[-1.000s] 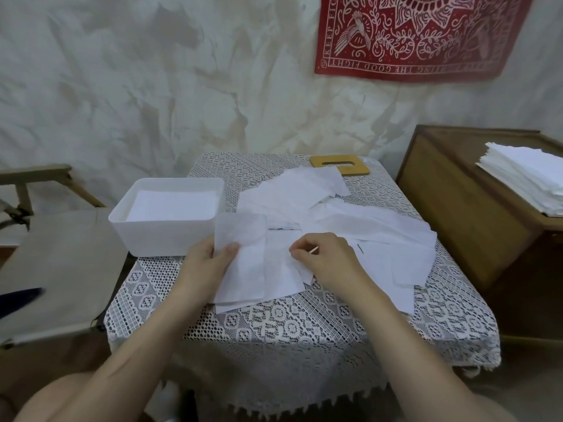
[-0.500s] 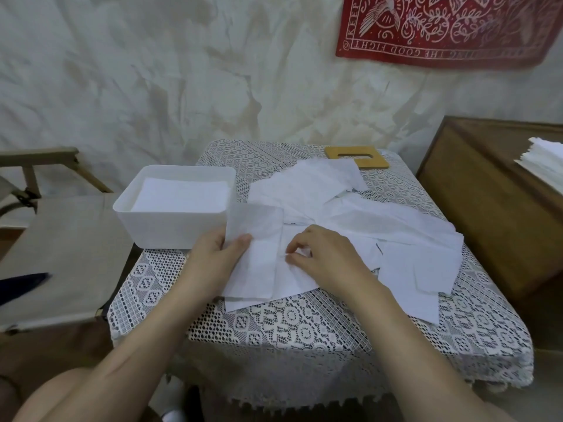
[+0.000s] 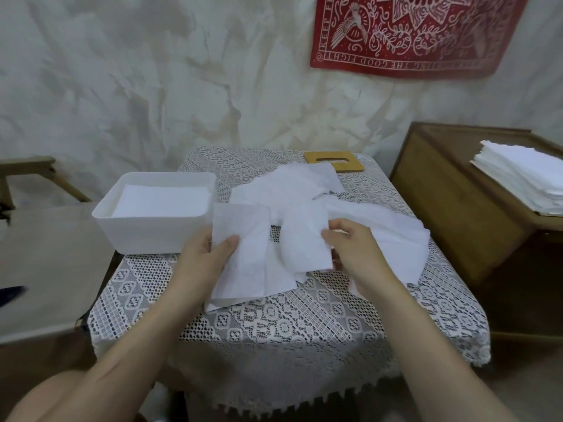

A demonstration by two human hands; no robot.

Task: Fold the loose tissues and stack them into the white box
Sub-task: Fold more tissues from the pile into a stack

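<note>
Lace cloth covers the small table (image 3: 274,327) at the centre of the frame, against a mottled pale wall. At the table's left edge sits the white box (image 3: 146,236), with a flat layer of folded tissues (image 3: 161,201) already inside, below the rim. A heap of loose tissues (image 3: 298,187) sprawls across the middle and right of the cloth, so much of the work seems left. The left hand (image 3: 204,260) grips one sheet (image 3: 243,236), thumb on top, just beside the box. The right hand (image 3: 358,248) pinches the edge of a second sheet (image 3: 304,242). Neither sheet looks fully folded yet.
</note>
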